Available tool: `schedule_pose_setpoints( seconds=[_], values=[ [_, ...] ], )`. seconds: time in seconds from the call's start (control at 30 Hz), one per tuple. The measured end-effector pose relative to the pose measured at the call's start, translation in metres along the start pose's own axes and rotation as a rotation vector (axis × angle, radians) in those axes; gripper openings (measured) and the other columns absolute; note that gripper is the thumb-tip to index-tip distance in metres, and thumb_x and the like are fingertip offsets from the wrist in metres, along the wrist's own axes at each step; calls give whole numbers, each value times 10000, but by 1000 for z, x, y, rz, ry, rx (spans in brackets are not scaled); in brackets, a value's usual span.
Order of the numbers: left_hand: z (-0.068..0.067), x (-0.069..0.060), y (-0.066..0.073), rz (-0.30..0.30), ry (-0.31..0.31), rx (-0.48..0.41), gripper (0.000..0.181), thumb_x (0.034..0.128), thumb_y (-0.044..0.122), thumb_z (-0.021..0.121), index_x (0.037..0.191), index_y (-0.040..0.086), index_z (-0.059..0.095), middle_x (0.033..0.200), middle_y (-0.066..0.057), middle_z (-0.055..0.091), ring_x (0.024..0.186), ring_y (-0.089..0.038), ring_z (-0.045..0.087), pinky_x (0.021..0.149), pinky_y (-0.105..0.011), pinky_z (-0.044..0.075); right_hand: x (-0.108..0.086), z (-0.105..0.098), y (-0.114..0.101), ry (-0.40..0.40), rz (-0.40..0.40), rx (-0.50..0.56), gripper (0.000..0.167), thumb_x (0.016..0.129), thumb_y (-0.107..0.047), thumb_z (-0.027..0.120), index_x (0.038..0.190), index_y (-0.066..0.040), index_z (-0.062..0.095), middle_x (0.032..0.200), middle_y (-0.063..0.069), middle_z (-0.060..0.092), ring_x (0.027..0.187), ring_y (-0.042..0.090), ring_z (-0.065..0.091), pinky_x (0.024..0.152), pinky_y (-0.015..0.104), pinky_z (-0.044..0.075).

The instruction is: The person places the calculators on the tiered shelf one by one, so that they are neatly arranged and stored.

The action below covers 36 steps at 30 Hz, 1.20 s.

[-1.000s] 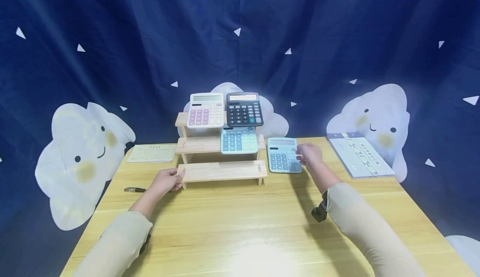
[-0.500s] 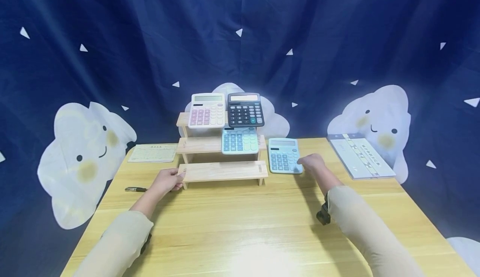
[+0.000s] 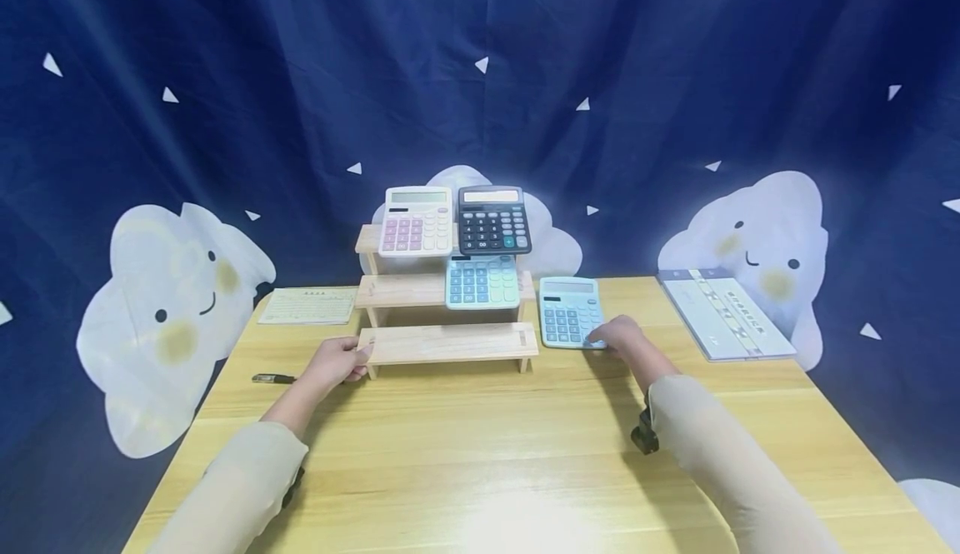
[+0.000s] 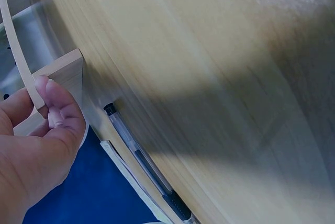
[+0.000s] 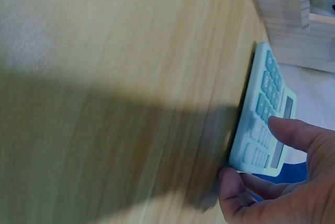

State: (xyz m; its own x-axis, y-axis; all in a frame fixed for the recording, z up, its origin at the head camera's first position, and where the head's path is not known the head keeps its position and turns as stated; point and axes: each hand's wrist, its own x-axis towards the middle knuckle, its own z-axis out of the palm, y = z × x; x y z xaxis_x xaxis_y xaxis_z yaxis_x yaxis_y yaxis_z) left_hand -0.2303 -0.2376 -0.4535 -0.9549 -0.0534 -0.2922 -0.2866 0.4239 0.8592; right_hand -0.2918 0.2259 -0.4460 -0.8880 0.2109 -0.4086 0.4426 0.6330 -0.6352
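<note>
My left hand [image 3: 335, 362] grips the left end of the lowest step of a three-tier wooden display stand [image 3: 450, 344]; in the left wrist view its thumb and fingers pinch the board's edge. At the right of the stand a light blue calculator [image 3: 567, 311] lies on the table. My right hand [image 3: 622, 335] holds its lower right corner, the thumb over the keys and the curled fingers [image 5: 230, 182] at the edge. On the stand's top tier sit a white calculator with pink keys [image 3: 416, 221] and a black calculator [image 3: 492, 221]. Another blue calculator [image 3: 482, 281] sits on the middle tier.
A pen [image 3: 273, 379] and a printed form pad [image 3: 309, 306] lie on the table [image 3: 420, 454] at the left. A white-and-blue folder-like booklet [image 3: 727, 312] lies at the back right. Behind the table hangs a dark blue curtain [image 3: 480, 121] with cloud prints.
My right hand has moved down the calculator's right side to its lower right corner, the thumb now over the keys. The left hand keeps its grip on the stand.
</note>
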Motion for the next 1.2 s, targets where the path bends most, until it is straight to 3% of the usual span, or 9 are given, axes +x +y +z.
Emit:
schedule_pose_setpoints(
  seconds=[0.1,0.27,0.37,0.67,1.03,1.2],
  values=[
    [0,1,0,7,0,-6,484,949,131,548,1335,-131,417,837,-99,626,642,-82,578,597,-199,528,-3,1,1,0,-45,-67,396,695,-136,742,958,68,526,823,92,469,711,195,465,623,265,461],
    [1,1,1,10,2,-12,483,947,121,549,1332,-137,416,824,-94,625,632,-76,577,593,-200,528,-6,1,2,37,-116,-212,503,681,-205,749,997,120,530,895,176,529,828,288,494,814,380,466],
    [0,1,1,9,4,-8,481,948,121,545,1333,-138,415,823,-90,623,632,-75,576,592,-201,528,-6,2,1,46,-124,-242,515,685,-219,750,1003,120,529,909,186,539,842,298,499,855,410,461],
    [0,1,2,9,8,-5,478,949,105,539,1335,-145,405,826,-101,626,635,-86,577,592,-211,527,-6,2,1,45,-138,-231,499,691,-199,758,994,122,526,889,177,530,822,293,490,832,406,465],
    [0,0,3,3,8,-7,469,956,115,535,1335,-133,415,803,-91,620,637,-86,574,584,-199,519,-3,6,1,8,-117,-103,534,707,-141,733,1074,158,486,967,195,494,882,293,479,888,410,448],
    [0,-1,2,1,2,-9,474,956,121,538,1337,-132,415,799,-103,620,637,-91,572,580,-199,516,-3,7,1,-12,-95,-58,496,723,-116,734,1067,140,484,898,144,497,782,233,500,705,313,464]
  ],
)
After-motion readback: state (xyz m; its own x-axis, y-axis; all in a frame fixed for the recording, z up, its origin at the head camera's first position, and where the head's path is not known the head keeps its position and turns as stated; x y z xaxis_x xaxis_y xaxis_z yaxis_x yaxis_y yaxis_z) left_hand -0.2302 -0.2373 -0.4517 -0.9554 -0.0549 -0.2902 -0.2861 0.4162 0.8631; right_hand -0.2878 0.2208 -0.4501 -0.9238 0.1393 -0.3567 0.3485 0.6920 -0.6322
